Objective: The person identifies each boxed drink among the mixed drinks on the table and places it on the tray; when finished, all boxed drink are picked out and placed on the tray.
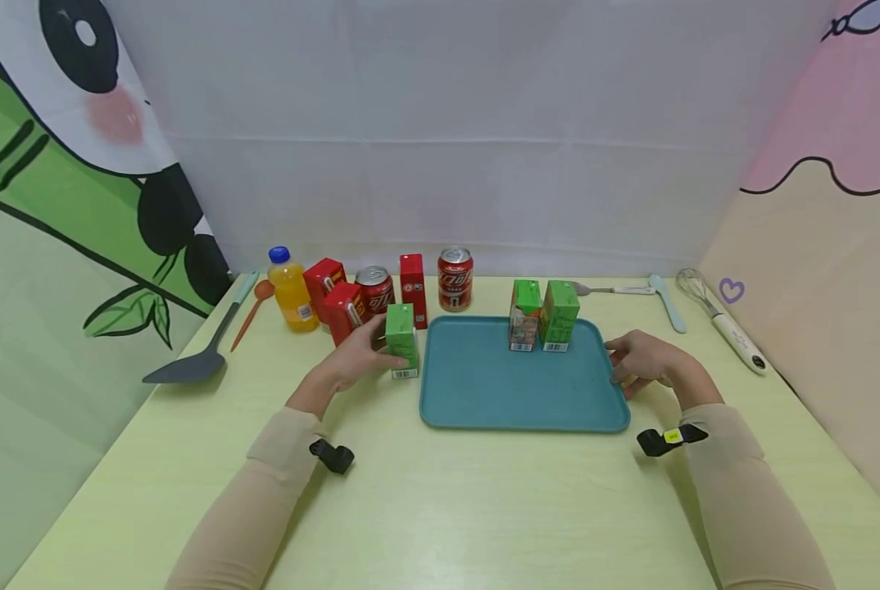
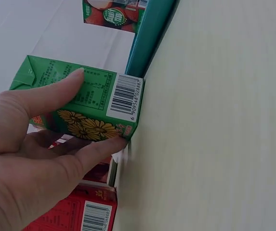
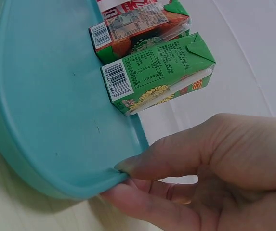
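Observation:
My left hand grips a green juice box just left of the blue tray. In the left wrist view the thumb lies on the barcode side of that juice box and the fingers pass under its flowered side. On the right, my right hand pinches the rim of the tray, thumb on the inside edge and fingers below. Two more boxes stand upright at the tray's back: a green juice box and a green-topped one with a brown front.
Behind my left hand stand red cartons, two soda cans and an orange juice bottle. A grey spatula and an orange spoon lie far left. A whisk, a light-blue utensil and a fork lie back right.

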{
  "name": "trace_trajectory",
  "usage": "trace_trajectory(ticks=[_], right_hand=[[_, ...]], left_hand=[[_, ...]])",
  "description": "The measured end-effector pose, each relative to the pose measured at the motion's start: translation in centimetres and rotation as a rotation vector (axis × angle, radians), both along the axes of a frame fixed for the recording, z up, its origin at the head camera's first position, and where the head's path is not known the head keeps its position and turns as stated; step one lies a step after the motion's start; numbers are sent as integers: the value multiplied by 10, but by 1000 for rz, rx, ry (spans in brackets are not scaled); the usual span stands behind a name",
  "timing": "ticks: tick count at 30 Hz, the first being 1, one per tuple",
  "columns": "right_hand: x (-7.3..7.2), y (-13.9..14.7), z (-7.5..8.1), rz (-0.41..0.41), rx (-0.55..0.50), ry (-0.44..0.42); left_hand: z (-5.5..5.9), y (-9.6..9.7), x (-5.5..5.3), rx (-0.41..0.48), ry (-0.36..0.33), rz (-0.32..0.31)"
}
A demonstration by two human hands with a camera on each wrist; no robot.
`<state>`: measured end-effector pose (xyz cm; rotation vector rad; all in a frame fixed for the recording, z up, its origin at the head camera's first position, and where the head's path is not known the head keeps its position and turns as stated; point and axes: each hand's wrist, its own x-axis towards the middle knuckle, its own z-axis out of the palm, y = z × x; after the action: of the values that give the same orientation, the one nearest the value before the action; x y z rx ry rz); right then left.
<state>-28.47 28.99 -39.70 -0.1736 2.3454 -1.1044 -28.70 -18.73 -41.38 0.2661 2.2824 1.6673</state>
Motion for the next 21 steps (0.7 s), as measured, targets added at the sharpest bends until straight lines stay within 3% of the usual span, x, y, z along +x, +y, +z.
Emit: trace_trajectory(ticks=[16, 21], right_hand=[[1, -2, -2, 21, 13, 6], [3, 0, 0, 23, 7, 7]], left_hand=[[-10, -9, 6, 30, 2, -12], [-10, -9, 2, 34, 26, -29]])
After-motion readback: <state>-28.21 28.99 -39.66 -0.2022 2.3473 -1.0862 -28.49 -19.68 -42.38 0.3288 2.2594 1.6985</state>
